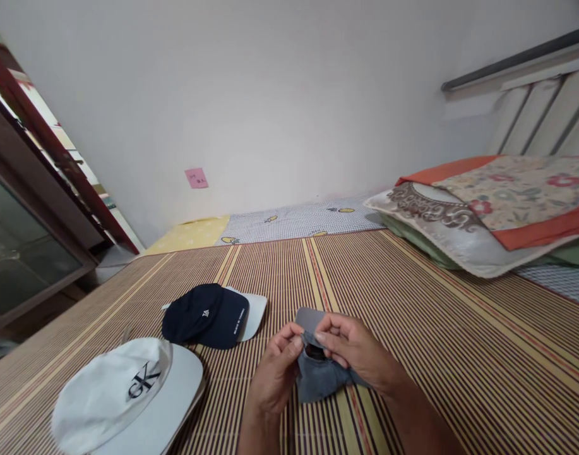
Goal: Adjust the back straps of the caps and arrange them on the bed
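Blue-grey cap (pixel 320 382) is pinched nr its opening by L hand (pixel 276 366) & R hand (pixel 355 347), each grip clamped on it; white cap (pixel 100 395) & navy cap (pixel 189 316) are laid to L on mat (pixel 507 379).

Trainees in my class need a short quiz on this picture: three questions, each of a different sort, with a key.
1. What are the left hand and right hand both holding? A) a pillow B) a blue-grey cap C) a yellow cloth
2. True or false: the white cap marked CK is nearer the camera than the navy cap.
3. Fill in: the pink note is on the ____.

Key: 1. B. 2. True. 3. wall.
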`<action>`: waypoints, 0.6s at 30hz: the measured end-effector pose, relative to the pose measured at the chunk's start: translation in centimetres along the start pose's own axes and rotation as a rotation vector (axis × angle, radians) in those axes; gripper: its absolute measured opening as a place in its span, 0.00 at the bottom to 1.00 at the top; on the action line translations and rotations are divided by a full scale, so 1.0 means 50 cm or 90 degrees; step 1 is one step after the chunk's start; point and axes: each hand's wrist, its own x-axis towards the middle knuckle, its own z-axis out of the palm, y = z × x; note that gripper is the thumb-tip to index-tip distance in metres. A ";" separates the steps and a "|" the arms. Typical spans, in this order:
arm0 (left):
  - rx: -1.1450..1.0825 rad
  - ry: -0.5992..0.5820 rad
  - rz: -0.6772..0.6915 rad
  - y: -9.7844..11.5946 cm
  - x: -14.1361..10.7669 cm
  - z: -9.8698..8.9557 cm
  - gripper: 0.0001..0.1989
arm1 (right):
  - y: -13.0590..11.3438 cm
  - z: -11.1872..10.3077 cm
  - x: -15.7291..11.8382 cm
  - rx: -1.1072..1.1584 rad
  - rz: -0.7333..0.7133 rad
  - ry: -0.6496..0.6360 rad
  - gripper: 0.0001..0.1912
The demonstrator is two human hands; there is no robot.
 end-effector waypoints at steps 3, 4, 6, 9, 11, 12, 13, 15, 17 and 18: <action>0.010 -0.018 -0.006 0.003 0.000 0.003 0.17 | -0.004 -0.001 0.000 -0.024 -0.014 0.003 0.14; 0.013 -0.021 -0.005 0.004 0.000 0.004 0.17 | -0.007 -0.002 -0.002 -0.032 -0.020 0.002 0.14; 0.016 -0.027 -0.003 0.006 -0.001 0.005 0.17 | -0.012 -0.006 -0.005 -0.041 -0.032 -0.010 0.13; 0.019 -0.036 -0.002 0.006 -0.002 0.005 0.18 | -0.017 -0.010 -0.010 -0.040 -0.036 -0.032 0.12; 0.021 -0.042 -0.004 0.006 -0.003 0.006 0.19 | -0.020 -0.009 -0.012 -0.036 -0.036 -0.039 0.11; 0.023 -0.046 -0.006 0.005 -0.004 0.006 0.19 | -0.021 -0.008 -0.012 -0.035 -0.038 -0.042 0.11; 0.023 -0.051 -0.008 0.005 -0.004 0.007 0.19 | -0.021 -0.005 -0.011 -0.033 -0.039 -0.045 0.11; 0.018 -0.059 -0.014 0.005 -0.004 0.011 0.20 | -0.022 0.000 -0.010 -0.022 -0.041 -0.049 0.11; 0.011 -0.064 -0.017 0.005 -0.003 0.014 0.20 | -0.020 0.004 -0.010 -0.004 -0.043 -0.052 0.11; 0.011 -0.064 -0.018 0.005 -0.003 0.016 0.20 | -0.018 0.006 -0.009 0.006 -0.045 -0.053 0.12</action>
